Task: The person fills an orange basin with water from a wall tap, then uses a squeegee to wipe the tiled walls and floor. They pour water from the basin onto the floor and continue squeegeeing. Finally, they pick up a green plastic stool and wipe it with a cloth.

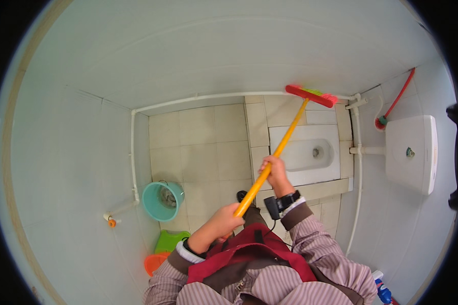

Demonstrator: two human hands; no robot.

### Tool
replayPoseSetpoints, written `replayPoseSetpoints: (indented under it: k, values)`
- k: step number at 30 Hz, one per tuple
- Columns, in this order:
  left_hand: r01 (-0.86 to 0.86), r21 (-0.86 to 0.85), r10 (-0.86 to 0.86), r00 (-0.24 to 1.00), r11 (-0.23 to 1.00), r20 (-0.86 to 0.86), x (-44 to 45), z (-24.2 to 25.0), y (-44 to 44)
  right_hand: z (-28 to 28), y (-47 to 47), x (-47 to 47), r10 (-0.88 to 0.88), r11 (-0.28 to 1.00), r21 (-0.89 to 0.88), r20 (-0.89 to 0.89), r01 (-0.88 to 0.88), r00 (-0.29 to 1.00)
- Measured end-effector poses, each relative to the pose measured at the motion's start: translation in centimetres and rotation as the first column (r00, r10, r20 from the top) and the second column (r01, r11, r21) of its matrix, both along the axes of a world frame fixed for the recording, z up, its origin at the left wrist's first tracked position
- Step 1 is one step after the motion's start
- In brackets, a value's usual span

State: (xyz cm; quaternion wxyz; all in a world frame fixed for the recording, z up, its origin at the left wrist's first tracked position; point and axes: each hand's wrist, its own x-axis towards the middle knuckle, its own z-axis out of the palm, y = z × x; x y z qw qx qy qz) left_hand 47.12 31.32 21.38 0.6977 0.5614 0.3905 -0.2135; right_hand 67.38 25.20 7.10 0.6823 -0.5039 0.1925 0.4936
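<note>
A broom with a yellow handle (pixel 289 131) and a red head (pixel 309 96) is held in both hands. My left hand (pixel 223 221) grips the handle near its lower end, in front of the red apron. Farther up, my right hand (pixel 273 169) is closed around the handle, beside the squat toilet (pixel 276 177). The head, with pink and green bristles, is raised to the far wall, by the white pipe that runs along it; whether the bristles touch the wall I cannot tell.
A teal bucket (pixel 149 202) holding grey cloth stands at the left, with a green stool (pixel 170 240) and an orange basin (pixel 154 263) nearer. On the right wall are a white cistern (pixel 408 171) and a red-handled toilet brush (pixel 400 93). The toilet platform has a raised edge.
</note>
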Motion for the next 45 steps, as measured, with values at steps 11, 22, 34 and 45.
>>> replayPoseSetpoints:
  k: [11,22,34,45]
  values:
    - [-0.298,0.02,0.299,0.95,0.954,-0.087,-13.4,0.7,2.9,-1.3,9.2,-13.2,0.295,0.953,-0.033,-0.125,-0.301,0.947]
    - [-0.065,0.357,0.168,0.95,0.932,-0.264,-34.1,-2.2,-5.2,-2.7,5.5,-32.1,0.614,0.774,0.229,-0.5,-0.591,0.611]
    - [-0.152,0.532,0.377,0.86,0.833,-0.344,-39.4,-9.5,-6.4,-6.8,9.1,-39.7,0.609,0.747,0.067,-0.468,-0.662,0.64]
    - [-0.333,0.646,0.635,0.707,0.687,-0.31,-39.1,-15.9,-3.1,-12.1,18.1,-43.2,0.834,0.507,0.196,-0.357,-0.84,0.421]
